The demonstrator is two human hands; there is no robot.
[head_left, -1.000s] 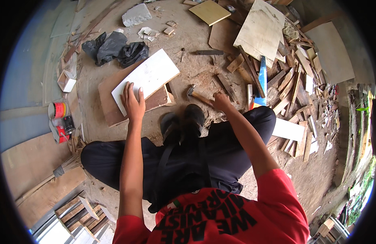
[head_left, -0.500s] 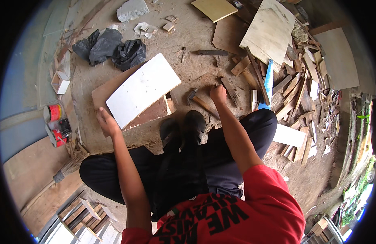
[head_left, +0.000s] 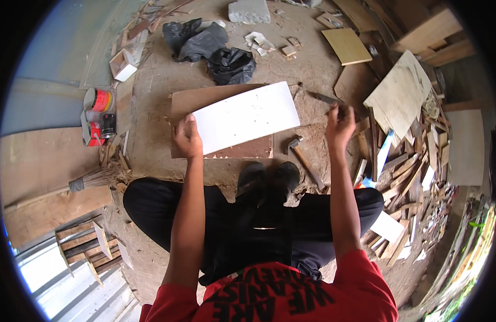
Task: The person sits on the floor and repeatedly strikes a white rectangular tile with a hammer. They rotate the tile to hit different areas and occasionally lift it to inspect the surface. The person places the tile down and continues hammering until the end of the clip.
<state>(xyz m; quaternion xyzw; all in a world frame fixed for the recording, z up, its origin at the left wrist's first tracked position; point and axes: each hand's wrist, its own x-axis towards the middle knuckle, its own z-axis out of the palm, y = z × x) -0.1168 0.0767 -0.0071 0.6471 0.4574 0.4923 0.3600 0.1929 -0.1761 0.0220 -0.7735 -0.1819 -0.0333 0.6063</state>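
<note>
A white rectangular board (head_left: 248, 119) with small dark dots lies tilted over a brown board (head_left: 242, 152) in front of my feet. My left hand (head_left: 189, 138) is closed at the white board's left end, with the thumb by its upper corner; the fingers underneath are hidden. To the right, my right hand (head_left: 340, 126) is raised with curled fingers. Whether something small is pinched in it, I cannot make out. Just beyond its fingertips lies a dark flat tool (head_left: 324, 97). Between the board and my right forearm, a hammer (head_left: 306, 161) with a wooden handle rests on the ground.
Black plastic bags (head_left: 232, 65) lie beyond the boards. Scrap wood (head_left: 411, 166) is heaped at the right, near a blue-handled tool (head_left: 385, 153) and a large pale panel (head_left: 401, 94). Cans (head_left: 102, 100) and a twig broom (head_left: 92, 180) are at the left.
The view has turned, so the scene sits differently. My right hand has moved forward, away from the hammer, its fist loosened. My left hand has come onto the white board's end.
</note>
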